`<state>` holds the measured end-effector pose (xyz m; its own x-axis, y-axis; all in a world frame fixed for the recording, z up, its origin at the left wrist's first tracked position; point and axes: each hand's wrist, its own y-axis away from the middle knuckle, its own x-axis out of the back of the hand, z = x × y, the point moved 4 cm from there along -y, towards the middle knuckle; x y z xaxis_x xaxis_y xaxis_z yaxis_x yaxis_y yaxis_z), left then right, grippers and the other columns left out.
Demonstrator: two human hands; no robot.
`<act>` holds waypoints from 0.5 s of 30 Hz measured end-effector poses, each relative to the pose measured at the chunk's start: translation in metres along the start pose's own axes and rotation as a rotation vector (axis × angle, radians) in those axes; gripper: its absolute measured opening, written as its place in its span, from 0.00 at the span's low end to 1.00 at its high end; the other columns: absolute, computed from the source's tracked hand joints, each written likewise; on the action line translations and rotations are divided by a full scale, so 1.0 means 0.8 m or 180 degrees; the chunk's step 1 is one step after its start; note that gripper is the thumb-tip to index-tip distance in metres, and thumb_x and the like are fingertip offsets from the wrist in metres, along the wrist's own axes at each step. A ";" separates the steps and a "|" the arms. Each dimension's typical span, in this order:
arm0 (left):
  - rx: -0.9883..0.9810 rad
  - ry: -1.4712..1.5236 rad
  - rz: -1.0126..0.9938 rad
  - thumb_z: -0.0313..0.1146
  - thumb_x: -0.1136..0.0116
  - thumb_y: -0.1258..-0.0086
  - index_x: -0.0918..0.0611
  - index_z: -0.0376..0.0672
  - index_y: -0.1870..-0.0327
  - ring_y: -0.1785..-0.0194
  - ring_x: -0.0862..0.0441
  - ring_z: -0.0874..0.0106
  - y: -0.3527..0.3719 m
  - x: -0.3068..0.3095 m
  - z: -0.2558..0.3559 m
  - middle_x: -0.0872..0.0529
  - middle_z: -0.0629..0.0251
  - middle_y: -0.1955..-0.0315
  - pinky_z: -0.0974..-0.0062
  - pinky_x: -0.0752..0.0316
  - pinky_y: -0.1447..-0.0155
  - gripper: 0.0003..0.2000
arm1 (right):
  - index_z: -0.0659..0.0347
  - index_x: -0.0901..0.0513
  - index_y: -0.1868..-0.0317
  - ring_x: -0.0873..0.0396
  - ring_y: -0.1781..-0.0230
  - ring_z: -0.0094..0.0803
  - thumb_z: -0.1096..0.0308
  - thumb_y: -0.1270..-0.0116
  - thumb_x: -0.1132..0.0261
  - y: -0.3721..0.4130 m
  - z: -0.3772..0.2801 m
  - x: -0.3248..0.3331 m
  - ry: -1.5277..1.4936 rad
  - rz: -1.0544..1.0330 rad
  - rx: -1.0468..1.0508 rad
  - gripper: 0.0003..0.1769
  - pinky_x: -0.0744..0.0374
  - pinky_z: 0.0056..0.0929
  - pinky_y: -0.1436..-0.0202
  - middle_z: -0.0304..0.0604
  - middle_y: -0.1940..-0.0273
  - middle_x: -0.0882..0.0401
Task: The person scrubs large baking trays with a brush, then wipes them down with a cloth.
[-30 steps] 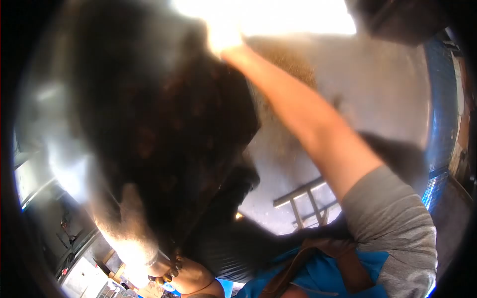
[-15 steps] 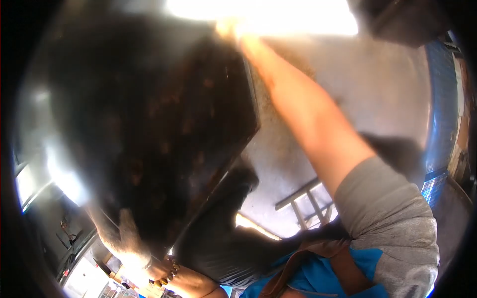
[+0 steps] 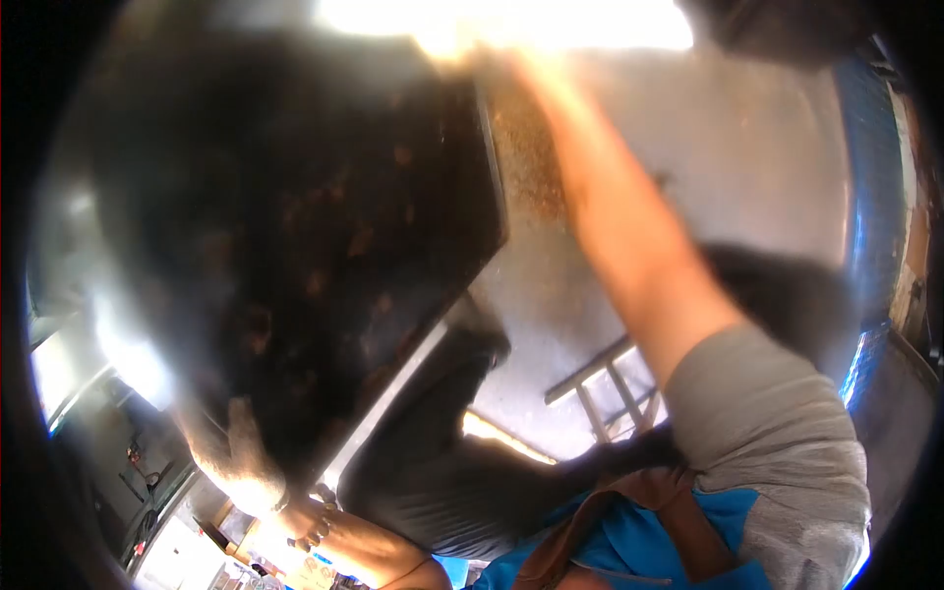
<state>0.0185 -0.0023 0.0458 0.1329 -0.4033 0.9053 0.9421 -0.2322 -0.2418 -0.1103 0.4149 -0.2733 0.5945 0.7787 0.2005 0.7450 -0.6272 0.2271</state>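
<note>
A large dark panel (image 3: pixel 334 256) with brown, worn-looking patches fills the left and middle of the view, tilted. At its lower left, my left hand (image 3: pixel 241 462) holds it, thumb against the dark face and the other fingers partly blurred; beads circle that wrist. My right arm stretches up past the panel's right edge. Glare washes out my right hand (image 3: pixel 462 41) near the panel's upper end, so its fingers and anything in them cannot be made out.
Below the panel, a dark-clothed leg (image 3: pixel 442 472) extends over the grey floor (image 3: pixel 551 305). A metal frame with rungs (image 3: pixel 615 393) stands beyond it. Blue sheeting (image 3: pixel 860 216) lines the right side. Cluttered items (image 3: pixel 236 541) show at bottom left; a dark box-like shape (image 3: pixel 787 29) is at top right.
The panel's lower edge has shifted slightly up and left, with a bright strip now showing along it. My left hand has moved slightly up and left; my right forearm has swung rightward.
</note>
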 end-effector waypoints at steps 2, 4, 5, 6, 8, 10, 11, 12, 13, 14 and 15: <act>-0.0161 -0.0075 0.0005 0.17 0.47 0.36 0.30 0.36 0.24 0.31 0.24 0.61 0.007 0.001 0.007 0.23 0.50 0.31 0.65 0.34 0.24 0.33 | 0.65 0.14 0.47 0.12 0.51 0.44 0.39 0.25 0.43 -0.006 -0.032 0.026 0.0149 0.0031 0.0282 0.33 0.17 0.40 0.45 0.58 0.52 0.12; -0.0265 -0.0102 0.0099 0.18 0.46 0.36 0.30 0.37 0.24 0.30 0.24 0.60 0.008 0.000 0.006 0.23 0.51 0.30 0.65 0.35 0.23 0.33 | 0.65 0.14 0.47 0.12 0.52 0.44 0.39 0.25 0.43 -0.010 -0.029 0.045 0.0356 0.0034 0.0296 0.33 0.17 0.40 0.45 0.58 0.52 0.11; -0.0210 -0.0292 0.0058 0.19 0.44 0.35 0.30 0.37 0.24 0.30 0.25 0.60 0.006 0.003 0.004 0.23 0.51 0.30 0.65 0.36 0.22 0.33 | 0.65 0.14 0.47 0.12 0.52 0.44 0.39 0.25 0.43 -0.013 -0.022 0.051 0.0470 0.0013 0.0232 0.33 0.17 0.40 0.45 0.58 0.52 0.11; -0.0170 -0.0498 0.0058 0.19 0.43 0.35 0.29 0.38 0.24 0.29 0.25 0.59 0.019 0.009 0.003 0.23 0.51 0.30 0.64 0.37 0.22 0.33 | 0.65 0.14 0.47 0.11 0.52 0.43 0.39 0.25 0.43 -0.001 -0.006 0.066 0.0583 0.0032 0.0186 0.33 0.17 0.40 0.46 0.57 0.52 0.11; -0.0234 -0.0527 0.0032 0.20 0.42 0.35 0.29 0.38 0.24 0.29 0.25 0.59 0.024 0.012 -0.007 0.23 0.51 0.30 0.64 0.38 0.21 0.33 | 0.65 0.14 0.47 0.11 0.52 0.43 0.39 0.25 0.43 -0.007 0.031 0.075 0.0731 0.0012 0.0025 0.33 0.17 0.40 0.46 0.57 0.52 0.11; -0.0321 -0.0590 -0.0002 0.21 0.42 0.34 0.29 0.38 0.25 0.29 0.26 0.59 0.022 0.007 -0.008 0.23 0.51 0.30 0.64 0.38 0.21 0.33 | 0.65 0.14 0.47 0.11 0.52 0.43 0.40 0.25 0.43 -0.014 0.088 0.086 0.0848 0.0036 -0.0136 0.33 0.16 0.40 0.46 0.57 0.53 0.11; -0.0397 -0.0389 -0.0051 0.21 0.41 0.34 0.29 0.38 0.25 0.28 0.26 0.59 0.021 0.006 -0.004 0.23 0.51 0.30 0.64 0.38 0.21 0.32 | 0.65 0.15 0.47 0.11 0.53 0.43 0.40 0.25 0.43 -0.016 0.112 0.088 0.0887 0.0031 -0.0229 0.33 0.16 0.40 0.47 0.57 0.53 0.11; -0.0440 -0.0295 -0.0080 0.22 0.41 0.34 0.29 0.38 0.25 0.28 0.26 0.59 0.020 0.004 0.001 0.24 0.51 0.30 0.63 0.39 0.21 0.32 | 0.65 0.15 0.47 0.11 0.53 0.43 0.40 0.25 0.43 -0.019 0.135 0.093 0.0959 0.0056 -0.0302 0.33 0.16 0.40 0.47 0.57 0.53 0.11; -0.0481 -0.0201 -0.0110 0.22 0.41 0.34 0.29 0.37 0.25 0.28 0.26 0.59 0.019 0.002 0.006 0.24 0.51 0.30 0.63 0.39 0.21 0.32 | 0.65 0.15 0.47 0.11 0.53 0.43 0.40 0.25 0.43 -0.021 0.160 0.097 0.1037 0.0095 -0.0383 0.33 0.16 0.40 0.47 0.57 0.53 0.11; -0.0464 -0.0067 -0.0113 0.23 0.41 0.34 0.29 0.37 0.25 0.28 0.27 0.59 0.019 0.002 0.013 0.23 0.51 0.30 0.64 0.39 0.21 0.32 | 0.65 0.15 0.46 0.11 0.53 0.43 0.40 0.25 0.43 -0.023 0.182 0.100 0.1156 0.0212 -0.0480 0.33 0.16 0.40 0.47 0.57 0.53 0.11; -0.0451 -0.0009 -0.0113 0.23 0.41 0.33 0.29 0.37 0.25 0.28 0.27 0.58 0.016 0.003 0.015 0.23 0.50 0.30 0.64 0.39 0.21 0.31 | 0.65 0.15 0.46 0.11 0.53 0.43 0.40 0.25 0.42 -0.016 0.208 0.107 0.1337 0.0429 -0.0613 0.33 0.16 0.40 0.48 0.57 0.53 0.11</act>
<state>0.0347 0.0046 0.0489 0.1014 -0.3902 0.9151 0.8934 -0.3690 -0.2563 -0.0188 0.4922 -0.4176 0.4787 0.6421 0.5988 0.5765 -0.7443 0.3372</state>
